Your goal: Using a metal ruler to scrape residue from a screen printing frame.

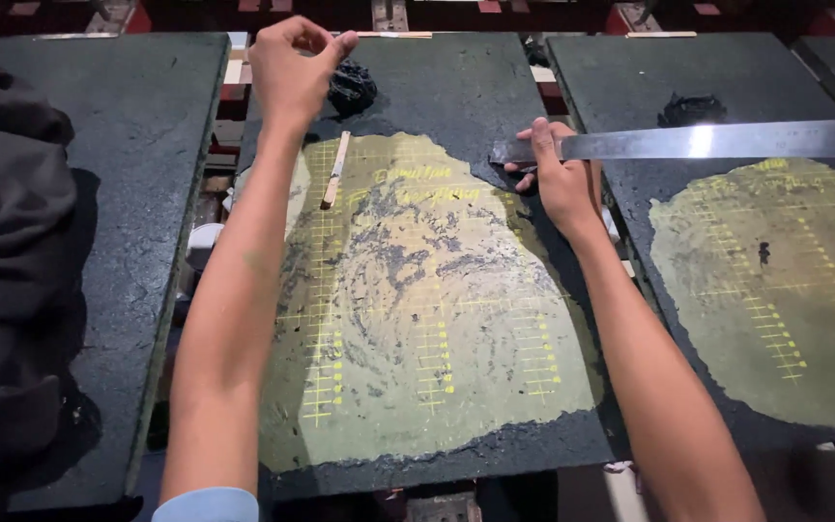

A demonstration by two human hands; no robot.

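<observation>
Starting at the fingers: the right hand (561, 179) has its fingers pressed flat and close together on the end of a long steel ruler (698, 141), pinning it down at about 1 o'clock on the middle slab (417, 290), looks like that keeps the edge from sliding. The ruler runs off toward 3 o'clock, bridging the gap and lying over the right slab (756, 261). The left hand (292, 68) is up at 11 o'clock, fingers narrowed into a pinch, thumb meeting fingertip, but whatever's between them is too small to make out, so can't tell if it's holding anything. Just beside that hand, toward 12 o'clock, sits a lump of black stuff (351, 87) on the dark upper part of the slab. A thin pale wooden stick (335, 170) lies a bit below, slightly tilted, resting on the top edge of the yellowish sheet (417, 367) that covers most of the slab. That sheet has a grid of bright yellow tick lines on it and a greyish smeared swirl in the middle. The right slab has a similar marked sheet and its own black lump (691, 109) near the top. Out at 9 o'clock there's another dark slab (137, 193) with dark cloth (7, 290) bunched on it.
</observation>
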